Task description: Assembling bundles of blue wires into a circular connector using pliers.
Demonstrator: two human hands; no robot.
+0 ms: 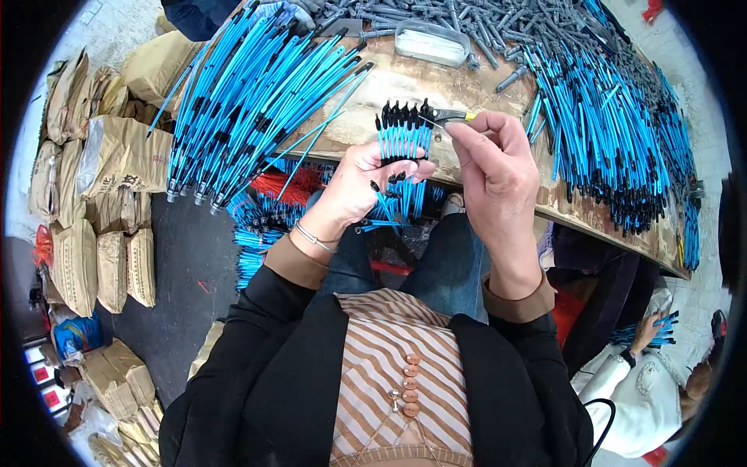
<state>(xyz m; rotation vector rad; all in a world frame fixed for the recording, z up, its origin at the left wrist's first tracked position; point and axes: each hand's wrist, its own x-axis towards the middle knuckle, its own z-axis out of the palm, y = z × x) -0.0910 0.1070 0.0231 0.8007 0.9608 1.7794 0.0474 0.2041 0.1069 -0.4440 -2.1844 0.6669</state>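
Observation:
Raised at the table's near edge, my left hand (359, 183) is closed around a fanned row of thin blue rods (398, 144) with black tips. The rods stand roughly side by side, black ends upward, and some lower parts show beneath the fingers. My right hand (498, 159) is just to the right, thumb and forefinger pinched on a thin pale strip (433, 122) that reaches toward the rods' black ends. What the strip is made of cannot be told. Behind the fingers lies a cutting tool (451, 115) with a yellow-tipped handle, partly hidden.
Large piles of blue rods lie on the left (264, 93) and right (607, 124) of the wooden table (342, 132). Grey plastic parts (498, 19) and a clear box (432, 43) of pale strips are behind. Brown sacks (124, 156) stand left; a co-worker's hand (644, 333) holds rods at lower right.

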